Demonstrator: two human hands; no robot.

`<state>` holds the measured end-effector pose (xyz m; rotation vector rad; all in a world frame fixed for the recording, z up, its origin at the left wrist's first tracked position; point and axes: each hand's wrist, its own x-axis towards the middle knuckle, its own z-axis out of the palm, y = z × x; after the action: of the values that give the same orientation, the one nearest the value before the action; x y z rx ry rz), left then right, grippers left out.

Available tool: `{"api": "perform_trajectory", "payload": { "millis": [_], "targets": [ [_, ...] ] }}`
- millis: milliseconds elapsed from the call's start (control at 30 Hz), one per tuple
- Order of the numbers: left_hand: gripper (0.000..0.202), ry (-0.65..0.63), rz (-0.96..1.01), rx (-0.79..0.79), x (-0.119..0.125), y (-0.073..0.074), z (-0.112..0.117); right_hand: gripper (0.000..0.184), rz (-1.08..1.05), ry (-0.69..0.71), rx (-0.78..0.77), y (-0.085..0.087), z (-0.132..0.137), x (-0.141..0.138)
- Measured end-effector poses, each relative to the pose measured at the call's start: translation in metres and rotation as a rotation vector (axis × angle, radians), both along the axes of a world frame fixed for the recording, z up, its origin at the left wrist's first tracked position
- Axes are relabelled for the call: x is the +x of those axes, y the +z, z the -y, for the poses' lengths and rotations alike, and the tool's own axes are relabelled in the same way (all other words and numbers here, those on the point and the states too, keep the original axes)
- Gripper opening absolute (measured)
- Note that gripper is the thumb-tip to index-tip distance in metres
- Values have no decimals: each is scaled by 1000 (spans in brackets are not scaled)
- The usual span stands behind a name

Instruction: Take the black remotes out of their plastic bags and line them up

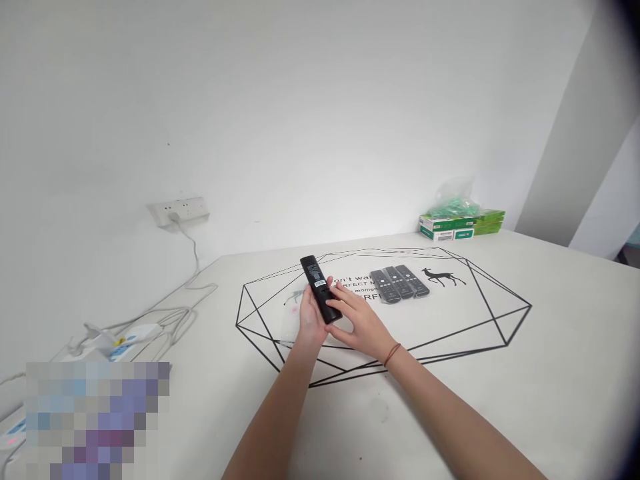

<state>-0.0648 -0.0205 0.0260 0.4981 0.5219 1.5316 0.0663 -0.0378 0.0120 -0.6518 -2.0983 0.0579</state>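
Note:
A black remote control (314, 275) is held back side up above the printed table, its pale label showing. My left hand (311, 319) is closed around it from below, with fingertips at its right edge. Over the lower part of the remote lies my right hand (357, 319), thumb at the bottom end and fingers on the back near the battery cover. Whether the cover has shifted I cannot tell. To the right, three more remote controls (400, 283) lie side by side, wrapped in clear plastic. A clear plastic bag (290, 327) rests left of my left hand.
Green and white boxes (447, 225) with a clear bag of green items (455, 205) stand at the back right. A wall socket (183, 211) feeds cables to power strips (133, 339) at the left. The white tabletop (565, 373) extends right.

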Motion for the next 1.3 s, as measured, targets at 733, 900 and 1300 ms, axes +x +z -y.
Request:
{"api": "perform_trajectory", "payload": {
  "millis": [733, 900, 1300],
  "targets": [
    [30, 7, -4, -35, 1, -17, -6, 39, 28, -145, -166, -6, -1, -1],
    [25, 44, -365, 59, 10, -17, -4, 58, -214, 51, -609, -13, -8, -6],
    [21, 708, -1295, -368, -93, -25, -14, 24, -694, -49, -1126, -12, -16, -2]
  ]
}}
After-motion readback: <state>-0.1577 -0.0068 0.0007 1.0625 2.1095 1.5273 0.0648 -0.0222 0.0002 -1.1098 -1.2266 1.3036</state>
